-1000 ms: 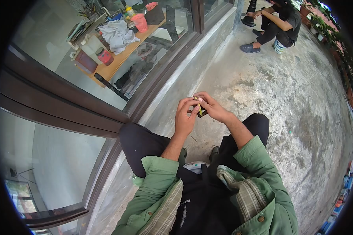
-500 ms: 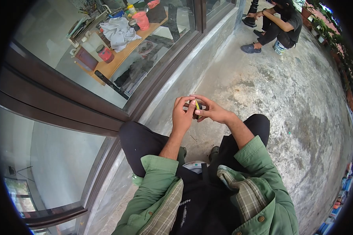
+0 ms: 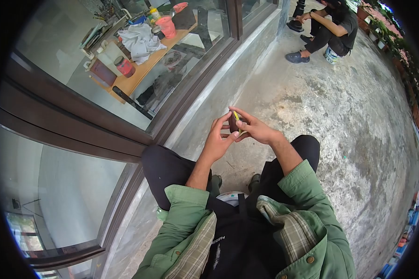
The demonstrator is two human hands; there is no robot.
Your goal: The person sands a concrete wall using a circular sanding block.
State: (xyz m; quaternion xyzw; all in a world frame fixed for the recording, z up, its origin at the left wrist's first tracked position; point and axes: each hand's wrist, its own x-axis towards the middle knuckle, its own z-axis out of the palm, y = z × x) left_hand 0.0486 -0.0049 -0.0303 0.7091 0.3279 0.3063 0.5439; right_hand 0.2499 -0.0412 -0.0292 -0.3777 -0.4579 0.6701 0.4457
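You hold a small dark brown piece [image 3: 232, 123] up between your two hands, above the gap between your knees. A narrow yellow strip [image 3: 236, 115] runs along its side nearer your right hand; you can't tell from here if strip and piece are one thing.

Left hand [image 3: 218, 140]: fingers bent, tips at the upper and left side of the piece, thumb brought under toward its lower end. Thumb and fingertips stand apart, the piece between them — clamped lightly, by the look of it.

Right hand [image 3: 261, 132]: index finger arched over the top, its tip close by the left fingertips; thumb laid against the strip; the lower fingers curl beneath, near your left thumb. These too close on the piece and strip. Exact contact under the curled fingers is hidden.

Piece stands roughly upright, leaning a little, well clear of the concrete floor [image 3: 358, 135].

To your left, behind dark-framed glass, a wooden table [image 3: 146, 74] bears a pale cloth [image 3: 140, 43] and a red cup [image 3: 165, 27]. Farther ahead, right — another person [image 3: 342, 30] sits low on a bucket [image 3: 331, 56].
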